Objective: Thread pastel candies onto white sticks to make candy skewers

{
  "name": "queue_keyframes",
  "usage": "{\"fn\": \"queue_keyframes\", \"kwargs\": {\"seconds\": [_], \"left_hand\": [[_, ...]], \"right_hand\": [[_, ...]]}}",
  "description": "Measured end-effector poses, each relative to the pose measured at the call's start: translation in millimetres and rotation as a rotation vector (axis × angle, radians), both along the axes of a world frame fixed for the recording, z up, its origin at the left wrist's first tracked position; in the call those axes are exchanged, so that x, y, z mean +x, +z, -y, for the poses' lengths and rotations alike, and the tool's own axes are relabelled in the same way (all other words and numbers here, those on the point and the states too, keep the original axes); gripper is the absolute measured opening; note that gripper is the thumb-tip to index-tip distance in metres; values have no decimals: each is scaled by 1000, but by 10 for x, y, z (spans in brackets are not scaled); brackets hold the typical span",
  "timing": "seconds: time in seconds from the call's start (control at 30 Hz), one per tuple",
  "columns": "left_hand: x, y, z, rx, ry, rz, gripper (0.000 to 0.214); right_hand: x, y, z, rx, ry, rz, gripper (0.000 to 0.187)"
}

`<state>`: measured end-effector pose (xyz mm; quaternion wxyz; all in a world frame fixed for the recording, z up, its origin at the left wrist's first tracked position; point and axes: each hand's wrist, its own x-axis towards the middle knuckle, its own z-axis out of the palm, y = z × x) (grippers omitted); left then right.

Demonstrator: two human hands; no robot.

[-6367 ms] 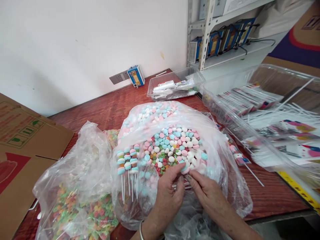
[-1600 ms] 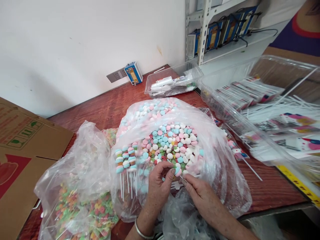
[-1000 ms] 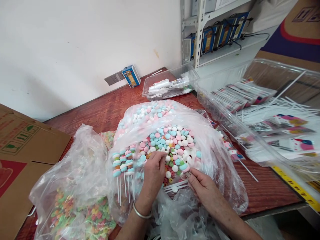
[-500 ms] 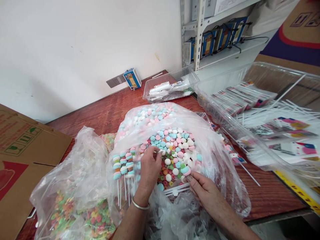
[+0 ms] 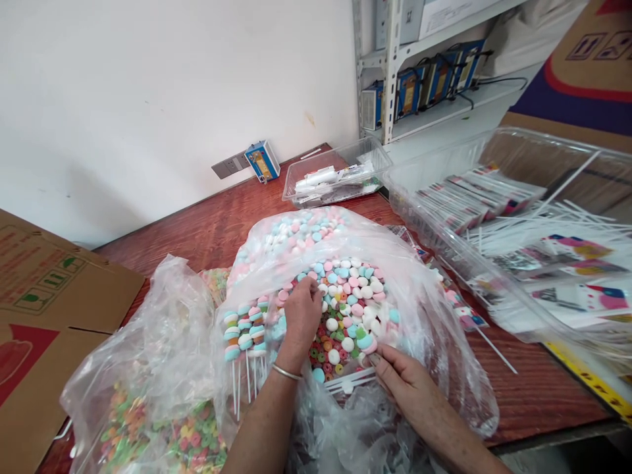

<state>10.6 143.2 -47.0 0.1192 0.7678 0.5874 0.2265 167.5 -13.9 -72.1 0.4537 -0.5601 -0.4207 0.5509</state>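
A: What does the right hand [image 5: 402,375] have?
B: Its thumb and forefinger are closed on a small candy stack [image 5: 366,342], green at the top with blue, white and pink below. The fingertips hide whatever sits under it.
A: Where is that stack?
B: Toward the near edge of the desk [image 5: 187,230], around the middle of its width, just over the front right of the loose candies [image 5: 356,309].
A: And the left hand [image 5: 302,313]?
B: It reaches farther from the near edge, fingers bent down at the left side of those candies. I can't tell whether they grip one; the back of the hand covers the spot. A bracelet [image 5: 288,372] circles that wrist.
A: What lies around them?
B: A big clear bag [image 5: 399,276] surrounds the candies. White sticks [image 5: 358,380] lie at their front, nearest the desk's near edge. Left of the left hand, several candy sticks [image 5: 245,329] lie side by side, their bare ends toward the near edge.
A: Farther out?
B: A second bag [image 5: 170,316], with ring candies, fills the desk's left side. A small tub [image 5: 316,201] stands by the far corner, and a large clear box [image 5: 457,245] along the right edge.
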Motion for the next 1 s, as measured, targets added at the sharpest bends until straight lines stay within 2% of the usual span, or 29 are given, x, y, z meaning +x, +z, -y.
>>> {"fn": "queue_keyframes", "kwargs": {"seconds": [0.13,0.3,0.43,0.53,0.63,0.77,0.87,1.0], "left_hand": [[-7,33,-102,-112,6,-59,20],[41,-4,-61,-31,-34,-130,23],[55,-1,10,33,-84,-87,23],[55,76,99,18,-81,57,15],[88,206,301,-161,-103,417,12],[159,380,662,-530,-199,881,26],[167,441,849,-668,-230,1023,33],[120,385,935,-805,-179,1098,37]], "right_hand": [[6,24,-35,25,42,-12,30],[17,45,-27,26,43,9,31],[10,56,-7,32,44,1,31],[13,124,-28,26,9,-38,31],[25,259,-93,44,-72,-75,32],[15,410,-189,140,-147,-132,33],[-10,413,-219,157,-158,-114,33],[-27,351,-216,148,-173,-67,28]]}}
